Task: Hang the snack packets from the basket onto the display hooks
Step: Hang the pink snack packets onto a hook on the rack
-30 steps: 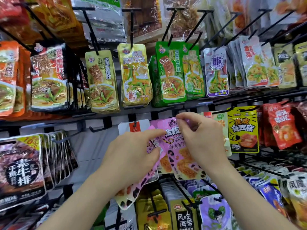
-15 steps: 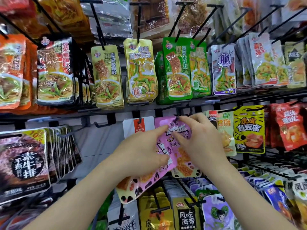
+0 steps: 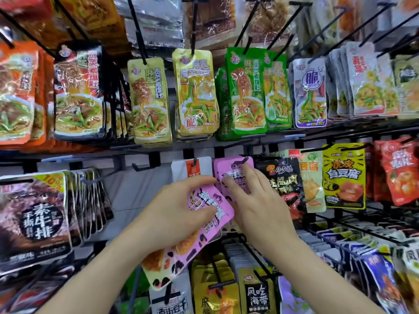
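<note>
My left hand [image 3: 181, 214] grips a stack of pink snack packets [image 3: 197, 234], tilted with the top end up to the right. One pink packet [image 3: 233, 168] hangs on a black display hook [image 3: 243, 160] in the middle row. My right hand [image 3: 254, 207] rests its fingers flat on that hanging packet, just below the hook. The basket is out of view.
A white packet [image 3: 195, 168] hangs left of the pink one, a black packet [image 3: 283, 180] to its right. An empty hook [image 3: 140, 168] sticks out further left. Rows of packets fill hooks above, below and on both sides.
The pink packet has gone onto the hook and hangs there. My right hand slid down from its top edge onto its face. My left hand stayed put with the stack.
</note>
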The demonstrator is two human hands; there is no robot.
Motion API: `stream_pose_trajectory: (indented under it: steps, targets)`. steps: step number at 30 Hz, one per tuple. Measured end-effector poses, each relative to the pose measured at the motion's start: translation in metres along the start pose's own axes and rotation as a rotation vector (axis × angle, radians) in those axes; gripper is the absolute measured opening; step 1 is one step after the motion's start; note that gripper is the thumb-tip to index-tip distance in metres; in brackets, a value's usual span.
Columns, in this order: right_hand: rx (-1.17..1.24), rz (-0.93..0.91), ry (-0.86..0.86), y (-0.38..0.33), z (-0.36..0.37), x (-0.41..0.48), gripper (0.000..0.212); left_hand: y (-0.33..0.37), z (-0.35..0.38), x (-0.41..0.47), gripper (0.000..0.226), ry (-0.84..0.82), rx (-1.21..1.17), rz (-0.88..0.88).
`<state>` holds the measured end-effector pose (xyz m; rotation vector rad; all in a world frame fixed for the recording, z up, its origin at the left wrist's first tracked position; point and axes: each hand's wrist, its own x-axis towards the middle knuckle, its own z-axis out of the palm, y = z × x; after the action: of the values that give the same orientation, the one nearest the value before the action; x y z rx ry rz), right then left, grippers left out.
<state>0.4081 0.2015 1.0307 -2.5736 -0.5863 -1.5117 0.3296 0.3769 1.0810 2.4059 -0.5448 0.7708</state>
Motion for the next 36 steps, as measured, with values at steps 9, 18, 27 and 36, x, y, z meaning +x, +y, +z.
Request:
stream_pose_trajectory:
  steps: [9, 18, 27, 36]
  targets:
    - [0.053, -0.012, -0.232, -0.001, 0.004, 0.008, 0.067, -0.007, 0.003, -0.010, 0.049, -0.035, -0.207, 0.035]
    - [1.612, 0.583, -0.187, -0.023, -0.063, -0.007, 0.020, -0.007, 0.014, -0.016, 0.060, 0.049, -0.351, 0.049]
    - [1.655, 0.700, 0.052, -0.009, -0.061, -0.007, 0.018, 0.006, 0.028, -0.041, 0.083, -0.163, -0.341, 0.074]
    - [1.539, 0.599, 0.162, -0.003, -0.071, 0.007, 0.016, 0.023, 0.033, -0.036, 0.079, -0.216, -0.278, 0.098]
